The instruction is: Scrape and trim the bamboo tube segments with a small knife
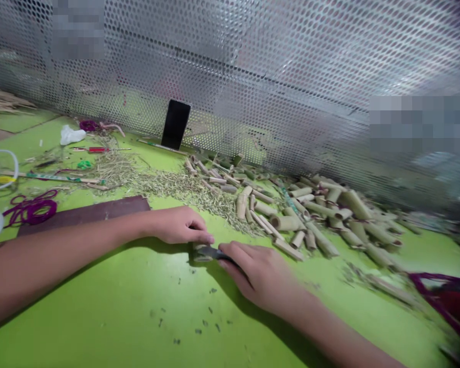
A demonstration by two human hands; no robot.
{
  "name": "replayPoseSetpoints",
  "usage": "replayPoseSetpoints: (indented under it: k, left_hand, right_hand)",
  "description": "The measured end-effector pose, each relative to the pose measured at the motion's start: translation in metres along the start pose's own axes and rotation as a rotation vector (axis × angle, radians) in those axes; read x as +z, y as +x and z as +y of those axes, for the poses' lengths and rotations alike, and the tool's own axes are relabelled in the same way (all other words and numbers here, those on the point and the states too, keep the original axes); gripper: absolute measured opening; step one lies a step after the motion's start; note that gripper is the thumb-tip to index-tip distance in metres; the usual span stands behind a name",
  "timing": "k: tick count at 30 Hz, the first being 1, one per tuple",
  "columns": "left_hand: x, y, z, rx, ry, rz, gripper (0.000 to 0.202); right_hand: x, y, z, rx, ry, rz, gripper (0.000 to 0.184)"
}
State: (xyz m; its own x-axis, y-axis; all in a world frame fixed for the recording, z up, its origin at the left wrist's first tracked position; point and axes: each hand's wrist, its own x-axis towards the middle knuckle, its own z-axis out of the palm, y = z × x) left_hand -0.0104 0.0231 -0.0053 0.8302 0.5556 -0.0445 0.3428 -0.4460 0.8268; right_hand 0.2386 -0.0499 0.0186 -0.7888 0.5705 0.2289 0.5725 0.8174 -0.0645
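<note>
My left hand (178,225) lies closed on the green table (99,317), its fingertips pressed on a short bamboo tube piece (201,254). My right hand (258,271) is closed around a dark knife (212,252), whose blade rests against that piece. Both hands meet near the table's middle. A large pile of cut bamboo tubes (310,214) spreads just behind and to the right of them.
A perforated metal screen (253,76) walls the back. A black phone (175,124) leans against it. Thin shavings (145,179), purple cord (32,209), a red-handled tool (95,150), a dark board (88,212) and white cable (0,204) lie left. Purple straps (444,296) sit right.
</note>
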Motion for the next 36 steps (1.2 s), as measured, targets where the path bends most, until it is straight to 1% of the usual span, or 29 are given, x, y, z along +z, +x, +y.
replayPoseSetpoints:
  k: [3, 8, 11, 17, 21, 25, 27, 30, 32, 34, 36]
  left_hand:
    - [0.000, -0.001, 0.000, -0.005, -0.008, 0.022, 0.054]
    - [-0.003, -0.002, 0.002, 0.025, -0.038, -0.027, 0.044]
    - [-0.003, -0.001, 0.004, 0.011, -0.021, -0.035, 0.041]
    - [-0.003, -0.001, 0.003, 0.008, 0.004, -0.038, 0.044]
    - [-0.004, 0.000, 0.004, 0.038, 0.007, -0.040, 0.045]
    - [-0.004, -0.001, 0.004, 0.031, -0.023, -0.047, 0.044]
    - [-0.004, -0.002, 0.004, 0.020, -0.034, -0.048, 0.045]
    - [-0.007, -0.003, 0.003, 0.014, -0.011, -0.036, 0.049]
    - [-0.008, -0.003, 0.003, 0.019, 0.004, -0.028, 0.050]
    - [-0.008, -0.003, 0.002, 0.023, 0.000, -0.031, 0.049]
    - [-0.008, -0.002, 0.002, 0.020, -0.015, -0.039, 0.048]
  right_hand:
    - [-0.001, -0.001, -0.001, 0.000, -0.015, 0.010, 0.039]
    - [0.001, -0.002, -0.001, 0.007, -0.032, 0.030, 0.038]
    - [0.002, 0.000, -0.001, 0.019, -0.034, 0.027, 0.038]
    - [-0.001, 0.001, -0.001, 0.050, 0.006, -0.042, 0.036]
    - [-0.002, 0.002, 0.000, 0.094, 0.051, -0.103, 0.030]
    - [-0.005, 0.001, 0.000, 0.120, 0.136, -0.159, 0.025]
    - [-0.007, -0.001, -0.003, 0.108, 0.157, -0.189, 0.027]
    - [-0.009, -0.005, -0.006, 0.023, 0.107, -0.227, 0.033]
    - [-0.009, -0.009, -0.004, -0.040, 0.098, -0.200, 0.033]
    - [-0.008, -0.010, 0.000, -0.056, 0.105, -0.102, 0.035]
    - [-0.006, -0.009, 0.005, -0.029, 0.058, -0.004, 0.037]
